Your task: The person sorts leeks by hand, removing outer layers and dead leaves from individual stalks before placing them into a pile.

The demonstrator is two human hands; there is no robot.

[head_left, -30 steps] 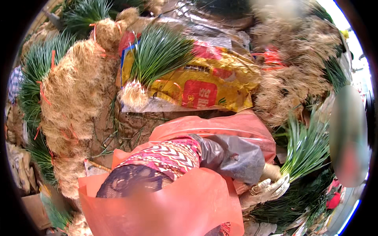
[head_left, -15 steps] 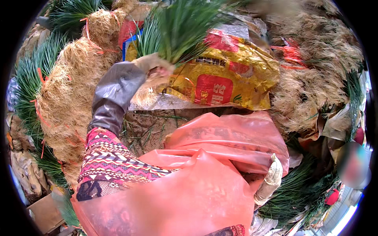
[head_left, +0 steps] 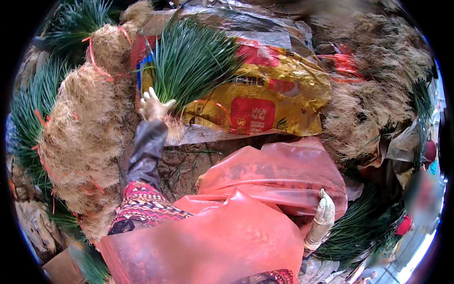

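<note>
Since the earlier frame, the bunch of green shoots [head_left: 191,61] had been carried slightly to the right and nearer, and the left hand [head_left: 153,106] had been lowered with it; the right hand [head_left: 322,218] had been kept at the right edge of the red plastic bag [head_left: 274,175]. The left hand, gloved and dusty, was seen closed around the base of the bunch, just above its pale root tuft, with the green blades fanned out toward the far side over the yellow printed sack [head_left: 265,99]. The right hand, in a light glove, was seen pinching a fold of the red bag's film at the near right, fingers curled shut on it. The bunch was held well apart from the bag mouth, over bare soil between the bag and the sack. Several risks were judged from this position. The grip was taken low on the stems, so loose blades could be shed or the bunch could tip if the hold were slackened. The bag film was thin and held at one edge only, so the mouth could collapse or be torn by stiff roots if the bunch were pushed in at an angle. Tied bundles with tan root masses [head_left: 85,137] were stacked close at the left, and the sleeve could be snagged on their red ties. Soil could also be dropped from the roots.
</note>
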